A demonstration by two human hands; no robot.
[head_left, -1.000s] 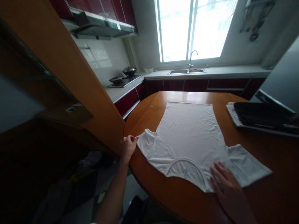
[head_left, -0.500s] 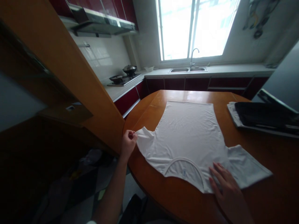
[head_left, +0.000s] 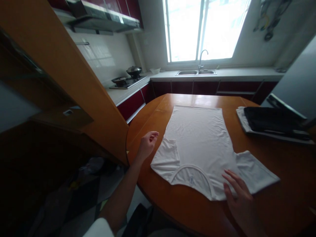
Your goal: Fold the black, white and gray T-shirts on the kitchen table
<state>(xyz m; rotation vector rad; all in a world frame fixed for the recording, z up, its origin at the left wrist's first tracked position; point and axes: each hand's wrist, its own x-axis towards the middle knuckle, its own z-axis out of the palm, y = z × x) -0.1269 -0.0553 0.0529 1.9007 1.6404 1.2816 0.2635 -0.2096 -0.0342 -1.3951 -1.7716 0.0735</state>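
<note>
A white T-shirt (head_left: 199, 138) lies spread on the wooden table (head_left: 153, 118), its neckline toward me. Its left sleeve (head_left: 170, 153) is folded inward over the body, while the right sleeve (head_left: 256, 172) extends outward. My left hand (head_left: 148, 143) hovers just left of the shirt, beside the folded sleeve, fingers curled but apart, holding nothing. Near the right shoulder, my right hand (head_left: 238, 194) rests with fingers spread at the fabric beside the neckline.
Folded dark clothes (head_left: 271, 120) lie on lighter ones at the table's right. A wooden partition (head_left: 98, 105) stands close on the left. Beyond are a stove with pans (head_left: 134, 70) and a sink (head_left: 196, 72) under the window.
My left hand has let go of the left sleeve, which now lies folded inward, and has moved right and slightly up. My right hand has lifted slightly. The view has shifted a little.
</note>
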